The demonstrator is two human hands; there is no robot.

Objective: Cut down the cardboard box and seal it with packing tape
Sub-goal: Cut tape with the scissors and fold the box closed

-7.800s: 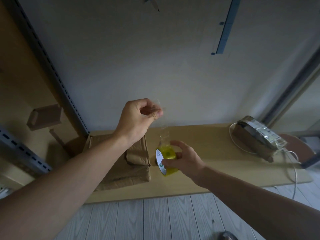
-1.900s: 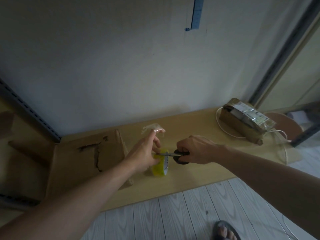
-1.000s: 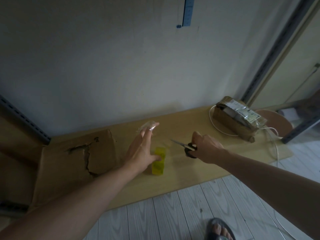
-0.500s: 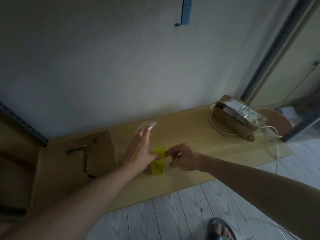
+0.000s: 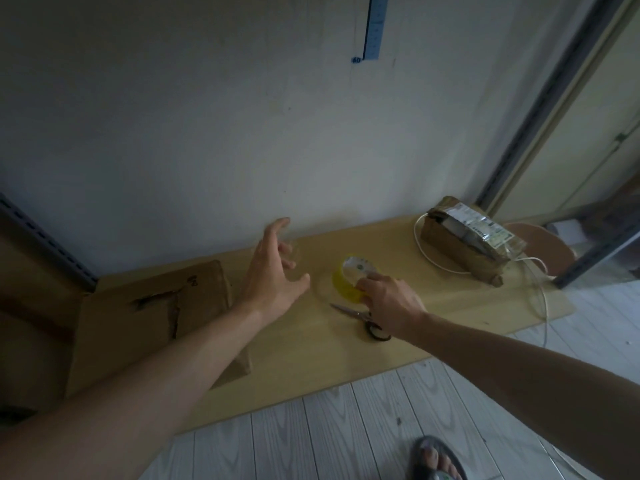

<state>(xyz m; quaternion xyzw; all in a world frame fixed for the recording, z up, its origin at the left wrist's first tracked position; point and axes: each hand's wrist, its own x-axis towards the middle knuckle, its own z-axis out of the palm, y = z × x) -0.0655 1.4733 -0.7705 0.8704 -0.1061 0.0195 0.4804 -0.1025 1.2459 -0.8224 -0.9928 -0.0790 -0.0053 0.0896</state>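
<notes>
Yellow tape roll pinched at its near rim by the right hand, fingers curled over it, roll tipped on edge on the wooden board. Left hand raised above the board, fingers spread and straight, holding nothing I can make out for certain; a faint clear film may cling near the fingertips, too dim to tell. Scissors lie flat just under the right wrist, blades pointing left, handles toward the front edge. Cardboard box sits at the left end of the board beside the left forearm, touched by neither hand, its top face torn and ragged. Risks, as I judge them: drawing the right hand back could snag the scissors and knock them off the front edge toward the sandalled foot; any loose tape strip could fold onto itself before it reaches the box; tape laid over that torn face may grip poorly. Containers: the box shows only its top, contents not visible. Wrapped parcel at the right end is closed, labelled on top, a white cable looped round it; contents hidden.
</notes>
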